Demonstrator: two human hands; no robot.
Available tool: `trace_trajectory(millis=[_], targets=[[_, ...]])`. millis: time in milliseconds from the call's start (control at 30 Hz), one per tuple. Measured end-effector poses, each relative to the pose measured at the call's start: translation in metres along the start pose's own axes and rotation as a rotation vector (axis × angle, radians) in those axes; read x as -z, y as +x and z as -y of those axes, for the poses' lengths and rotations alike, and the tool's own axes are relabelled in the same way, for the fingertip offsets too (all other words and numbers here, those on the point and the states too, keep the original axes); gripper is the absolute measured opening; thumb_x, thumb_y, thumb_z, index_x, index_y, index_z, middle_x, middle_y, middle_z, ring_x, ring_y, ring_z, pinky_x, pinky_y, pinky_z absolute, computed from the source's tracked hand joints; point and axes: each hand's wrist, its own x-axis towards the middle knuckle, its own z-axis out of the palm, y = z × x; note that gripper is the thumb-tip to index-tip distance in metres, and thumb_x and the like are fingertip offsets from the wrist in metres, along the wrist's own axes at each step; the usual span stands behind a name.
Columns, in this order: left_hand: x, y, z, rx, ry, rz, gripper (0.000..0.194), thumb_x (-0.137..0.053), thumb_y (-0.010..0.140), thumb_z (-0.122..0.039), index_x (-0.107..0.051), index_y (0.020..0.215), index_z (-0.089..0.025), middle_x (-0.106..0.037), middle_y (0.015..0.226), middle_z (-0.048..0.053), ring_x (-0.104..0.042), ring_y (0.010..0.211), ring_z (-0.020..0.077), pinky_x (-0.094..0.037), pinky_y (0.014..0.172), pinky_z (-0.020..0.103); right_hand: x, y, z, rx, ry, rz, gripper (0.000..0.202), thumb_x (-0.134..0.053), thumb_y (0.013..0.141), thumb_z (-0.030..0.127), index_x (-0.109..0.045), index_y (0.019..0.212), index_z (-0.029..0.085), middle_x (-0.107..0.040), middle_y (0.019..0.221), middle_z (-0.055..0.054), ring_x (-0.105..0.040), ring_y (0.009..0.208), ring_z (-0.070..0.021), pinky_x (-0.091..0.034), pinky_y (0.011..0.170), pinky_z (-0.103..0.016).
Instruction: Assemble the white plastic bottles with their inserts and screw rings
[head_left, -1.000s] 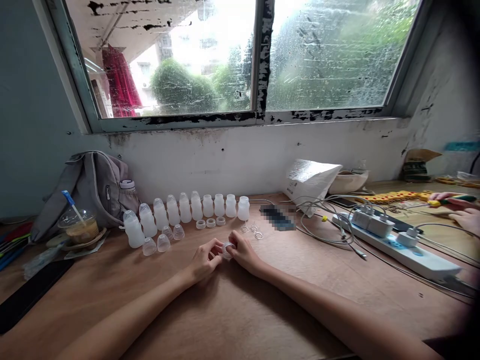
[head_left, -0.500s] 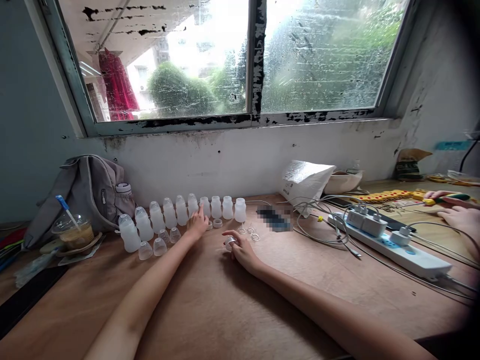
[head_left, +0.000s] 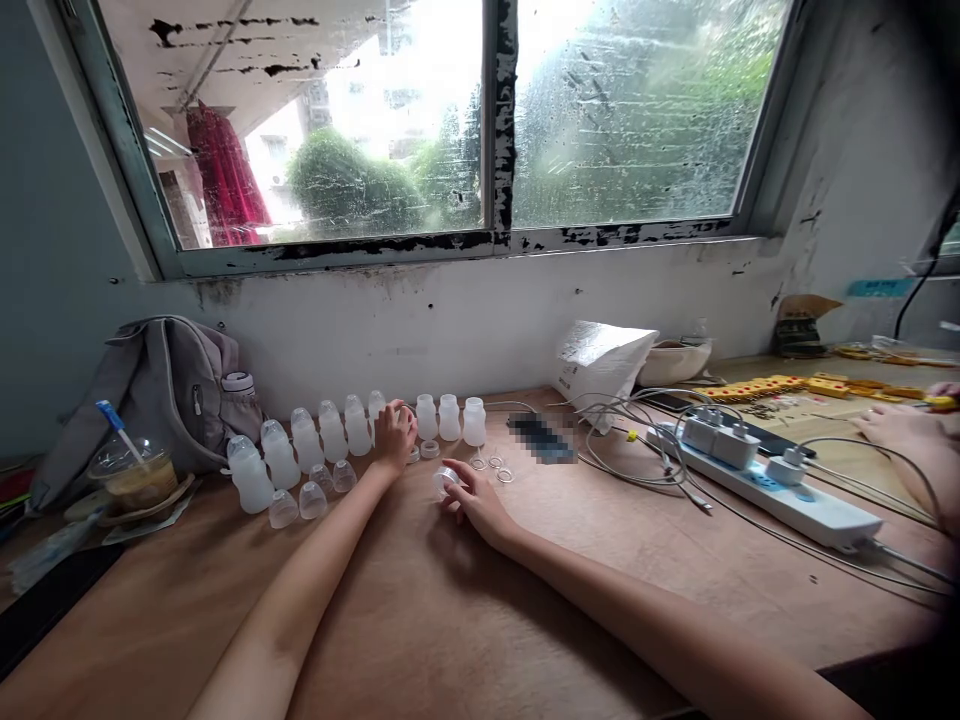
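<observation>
Translucent white plastic bottles [head_left: 352, 428] stand upright in a row along the table [head_left: 465, 620], left hand [head_left: 391, 436] closing on one (right hand [head_left: 469, 497] pinches a small clear cap [head_left: 445, 479] nearer).

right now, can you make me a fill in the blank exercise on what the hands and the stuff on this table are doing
1. The left hand grips a small white bottle in the ____ of bottles along the wall.
2. The right hand holds a small translucent ____ against the table.
3. The grey bag leans against the wall at the ____ end of the bottles.
4. Chargers are plugged into the white ____.

Missing words: row; cap; left; power strip
</observation>
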Motion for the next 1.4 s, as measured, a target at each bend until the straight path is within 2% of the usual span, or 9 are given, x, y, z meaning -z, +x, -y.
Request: trace_trajectory(millis=[133, 300, 400, 533, 600, 833, 967, 1133, 1400], targets=[[0.031, -0.019, -0.006, -0.167, -0.083, -0.053, 0.013, -0.036, 0.085, -0.021, -0.047, 0.092, -0.019, -0.041, 0.117, 0.009, -0.046, 0.104, 0.0202, -0.035, 0.09, 0.037, 0.001, -0.001, 0.003, -0.012, 0.112, 0.015, 0.039, -0.037, 0.084, 0.032, -0.04, 0.122, 0.024, -0.044, 0.125, -0.011, -0.062, 0.079, -0.0194, -0.048, 0.041, -0.023], [0.069, -0.06, -0.008, -0.326, -0.168, 0.084, 0.011, -0.037, 0.084, -0.023, -0.045, 0.092, -0.021, -0.041, 0.113, 0.007, -0.055, 0.083, 0.0137, -0.046, 0.075, 0.029, 0.0, 0.0, 0.002, -0.018, 0.125, 0.012, 0.036, -0.035, 0.084, 0.024, -0.046, 0.118, 0.023, -0.053, 0.114, -0.012, -0.064, 0.074, -0.0184, -0.049, 0.043, -0.024], [0.078, -0.084, -0.006, -0.368, -0.225, 0.143, 0.015, -0.042, 0.082, -0.027, -0.044, 0.096, -0.022, -0.043, 0.113, 0.007, -0.056, 0.09, 0.0158, -0.048, 0.074, 0.028, 0.0, 0.0, 0.001, 0.025, 0.118, 0.019, 0.032, -0.043, 0.081, 0.028, -0.049, 0.112, 0.021, -0.057, 0.104, -0.009, -0.064, 0.067, -0.0164, -0.048, 0.042, -0.023], [0.079, -0.099, 0.001, -0.264, -0.23, 0.187, 0.049, -0.049, 0.078, -0.042, -0.03, 0.119, -0.023, -0.048, 0.115, 0.009, -0.054, 0.1, 0.0217, -0.05, 0.073, 0.03, -0.001, -0.002, 0.001, 0.085, 0.077, 0.044, 0.031, -0.047, 0.079, 0.034, -0.051, 0.106, 0.019, -0.06, 0.089, -0.005, -0.063, 0.061, -0.0139, -0.046, 0.042, -0.021], [0.077, -0.102, 0.005, -0.231, -0.182, 0.223, 0.056, -0.047, 0.079, -0.046, -0.025, 0.125, -0.025, -0.05, 0.115, 0.008, -0.055, 0.098, 0.0222, -0.05, 0.072, 0.03, -0.001, -0.003, 0.001, 0.109, 0.06, 0.059, 0.032, -0.049, 0.079, 0.036, -0.051, 0.105, 0.018, -0.061, 0.087, -0.005, -0.062, 0.059, -0.0129, -0.046, 0.043, -0.021], [0.071, -0.107, 0.01, -0.337, -0.009, 0.242, 0.049, -0.043, 0.082, -0.043, -0.036, 0.125, -0.021, -0.055, 0.098, 0.008, -0.057, 0.084, 0.0205, -0.048, 0.069, 0.03, -0.002, -0.005, 0.004, 0.134, 0.008, 0.085, 0.03, -0.051, 0.078, 0.037, -0.054, 0.101, 0.018, -0.062, 0.083, -0.004, -0.058, 0.052, -0.01, -0.044, 0.041, -0.02], [0.069, -0.108, 0.01, -0.352, -0.031, 0.219, 0.046, -0.045, 0.081, -0.041, -0.04, 0.12, -0.017, -0.056, 0.096, 0.008, -0.057, 0.084, 0.021, -0.048, 0.07, 0.032, -0.003, -0.005, 0.004, 0.112, 0.029, 0.11, 0.028, -0.052, 0.077, 0.036, -0.051, 0.098, 0.018, -0.061, 0.082, -0.003, -0.057, 0.049, -0.0089, -0.044, 0.041, -0.02], [0.069, -0.108, 0.011, -0.329, -0.087, 0.176, 0.042, -0.05, 0.078, -0.042, -0.044, 0.111, -0.017, -0.058, 0.097, 0.007, -0.057, 0.084, 0.0213, -0.047, 0.072, 0.033, -0.003, -0.003, 0.001, 0.076, 0.082, 0.085, 0.02, -0.051, 0.078, 0.038, -0.048, 0.086, 0.019, -0.058, 0.069, 0.002, -0.055, 0.045, -0.0086, -0.042, 0.039, -0.019], [0.069, -0.107, 0.01, -0.343, -0.124, 0.179, 0.042, -0.052, 0.077, -0.042, -0.045, 0.111, -0.019, -0.058, 0.098, 0.006, -0.057, 0.085, 0.0208, -0.047, 0.071, 0.032, -0.003, 0.0, -0.001, 0.027, 0.089, 0.077, 0.025, -0.052, 0.074, 0.044, -0.047, 0.079, 0.021, -0.06, 0.07, 0.0, -0.053, 0.042, -0.0093, -0.038, 0.035, -0.02]])
